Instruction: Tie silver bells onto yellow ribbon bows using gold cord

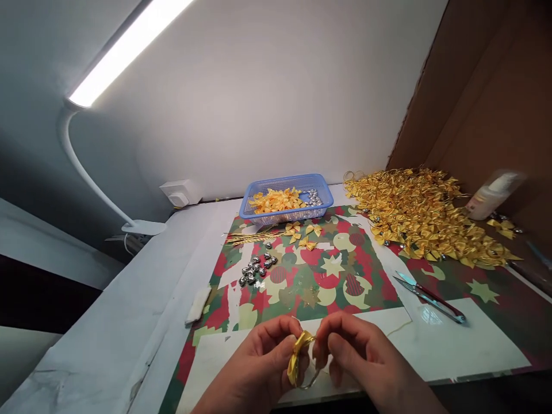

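Near the front edge of the table, my left hand (269,359) pinches a shiny gold bow (295,361). A gold wire loop hangs from the bow towards my right hand (356,351), whose thumb and fingers are closed on the gold wire (311,380). Beyond my hands, several silver bells (254,269) lie on the patterned red and green paper (297,293). A few gold bows (307,243) and a bundle of gold wires (254,237) are behind them.
A blue basket (287,216) at the back holds yellow bows and silver bells. A large pile of gold bows (414,213) is at right, beside a bottle (491,195). A cutting tool (431,298) lies on white paper. A lamp (146,227) stands at left.
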{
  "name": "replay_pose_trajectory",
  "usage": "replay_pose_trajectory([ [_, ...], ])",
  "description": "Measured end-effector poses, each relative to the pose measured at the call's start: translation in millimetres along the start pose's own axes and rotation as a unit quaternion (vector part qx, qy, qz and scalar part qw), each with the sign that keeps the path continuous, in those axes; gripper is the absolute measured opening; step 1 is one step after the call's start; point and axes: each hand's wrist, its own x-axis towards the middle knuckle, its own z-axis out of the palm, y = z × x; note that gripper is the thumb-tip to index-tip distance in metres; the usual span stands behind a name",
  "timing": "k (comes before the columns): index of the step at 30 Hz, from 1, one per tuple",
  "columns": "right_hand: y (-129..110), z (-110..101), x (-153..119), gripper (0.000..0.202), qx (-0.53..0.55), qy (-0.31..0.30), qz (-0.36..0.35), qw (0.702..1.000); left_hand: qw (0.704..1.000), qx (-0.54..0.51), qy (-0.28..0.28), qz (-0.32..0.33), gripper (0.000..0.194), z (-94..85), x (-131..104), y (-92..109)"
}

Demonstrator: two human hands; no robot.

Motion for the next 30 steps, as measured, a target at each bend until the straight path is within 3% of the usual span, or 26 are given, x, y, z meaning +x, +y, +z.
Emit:
replay_pose_trajectory([
  [6,10,7,6,0.043,0.133,-0.083,0.054,0.986,1.0,-0.019,0.0,-0.012,0.016,-3.7,0,-3],
  [12,5,8,6,0.04,0.142,-0.098,0.06,0.983,0.999,-0.028,0.022,0.003,0.013,-7.4,-2,-6],
  [18,-2,12,5,0.033,0.076,-0.06,0.063,0.993,0.998,-0.04,0.043,0.019,0.015,-3.8,-2,-6],
  [21,5,16,4,0.027,-0.081,0.02,0.002,0.997,0.998,-0.031,0.054,0.027,0.016,-1.5,-4,-6],
  [23,14,19,5,0.023,-0.258,0.094,-0.099,0.956,0.998,-0.013,0.059,0.031,0.017,-1.3,-5,-7],
  [25,24,21,6,0.02,-0.422,0.16,-0.217,0.866,0.997,0.005,0.071,0.039,0.019,-1.9,-5,-10],
  [27,32,21,9,0.017,-0.509,0.2,-0.293,0.784,0.994,0.019,0.09,0.051,0.021,-2.3,-4,-13],
  [30,40,17,14,0.022,-0.54,0.242,-0.315,0.742,0.989,0.037,0.125,0.072,0.025,-2.4,-2,-16],
])
